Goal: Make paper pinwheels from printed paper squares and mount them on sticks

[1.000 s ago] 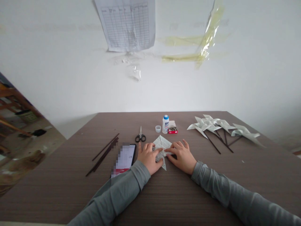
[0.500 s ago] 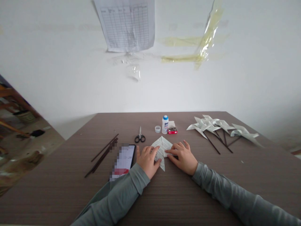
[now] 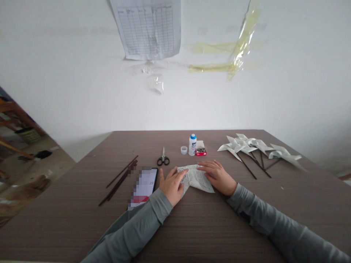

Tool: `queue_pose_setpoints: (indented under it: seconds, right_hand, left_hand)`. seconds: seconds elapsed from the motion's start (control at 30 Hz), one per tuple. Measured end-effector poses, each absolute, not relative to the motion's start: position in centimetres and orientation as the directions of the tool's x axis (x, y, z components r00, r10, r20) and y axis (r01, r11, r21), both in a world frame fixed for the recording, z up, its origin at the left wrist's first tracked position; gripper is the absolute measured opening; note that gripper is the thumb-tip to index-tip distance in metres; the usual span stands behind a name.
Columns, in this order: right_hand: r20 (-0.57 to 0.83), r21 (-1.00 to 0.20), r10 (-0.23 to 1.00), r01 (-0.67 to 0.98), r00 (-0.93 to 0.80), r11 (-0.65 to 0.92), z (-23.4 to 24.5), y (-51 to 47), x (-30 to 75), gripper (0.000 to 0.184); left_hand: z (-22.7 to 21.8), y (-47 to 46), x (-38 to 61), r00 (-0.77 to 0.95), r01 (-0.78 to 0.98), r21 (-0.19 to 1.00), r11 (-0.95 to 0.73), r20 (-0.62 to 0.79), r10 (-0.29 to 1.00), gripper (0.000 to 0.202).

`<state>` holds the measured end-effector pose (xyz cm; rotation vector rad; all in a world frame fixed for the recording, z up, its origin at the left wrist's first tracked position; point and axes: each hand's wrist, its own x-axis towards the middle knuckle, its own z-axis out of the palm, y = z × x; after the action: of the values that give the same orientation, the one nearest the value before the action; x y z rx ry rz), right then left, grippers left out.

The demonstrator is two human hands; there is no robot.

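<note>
A sheet of printed paper (image 3: 199, 181) with a raised, creased flap lies on the table in front of me. My left hand (image 3: 172, 185) rests on its left part, fingers stretched out and spread. Over the right part reaches my right hand (image 3: 221, 179), its fingers extended along the upper right edge; whether its thumb grips the paper is hidden. Just beyond the paper lie black-handled scissors (image 3: 163, 160). A phone (image 3: 144, 186) sits left of my left hand, partly under my sleeve.
A small clear cup (image 3: 184, 150), a white bottle (image 3: 192, 147) with a blue cap and a red box (image 3: 201, 152) of small metal pieces stand at the back. Several paper pinwheels (image 3: 233, 147) on sticks lie right; dark sticks (image 3: 120, 182) lie left. A wall (image 3: 175, 109) closes the far side.
The paper, folded to a point at the top before, has opened out to the right. My right hand has shifted slightly right and up; my left hand has hardly moved.
</note>
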<state>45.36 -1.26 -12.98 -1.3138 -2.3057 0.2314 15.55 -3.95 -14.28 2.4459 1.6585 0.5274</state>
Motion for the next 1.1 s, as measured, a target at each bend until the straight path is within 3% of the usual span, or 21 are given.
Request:
queue_pose_setpoints:
  seconds: [0.13,0.3,0.63,0.93,1.1]
  right_hand:
    - [0.275,-0.298,0.85,0.8,-0.45,0.52,-13.1,-1.5,45.3,0.059]
    - [0.301,-0.223,0.848,0.832,-0.437,0.508,-13.0,-1.8,45.1,0.048]
    - [0.291,-0.219,0.821,0.801,-0.492,0.558,-12.0,-2.9,43.2,0.065]
    - [0.296,-0.247,0.843,0.817,-0.448,0.521,-13.4,-2.7,43.3,0.061]
    - [0.418,-0.363,0.832,0.773,-0.364,0.521,-15.7,-1.6,44.2,0.064]
  left_hand:
    - [-12.8,-4.2,15.3,0.339,0.866,0.305,-0.397,0.226,0.913,0.077]
    - [-10.6,-4.5,15.8,0.314,0.871,0.329,-0.364,0.195,0.929,0.057]
    - [-11.6,-4.6,16.2,0.379,0.846,0.324,-0.423,0.192,0.905,0.035]
    - [-12.8,-4.3,16.2,0.365,0.854,0.321,-0.41,0.193,0.911,0.038]
    - [-12.5,-4.5,16.0,0.371,0.849,0.335,-0.41,0.175,0.912,0.041]
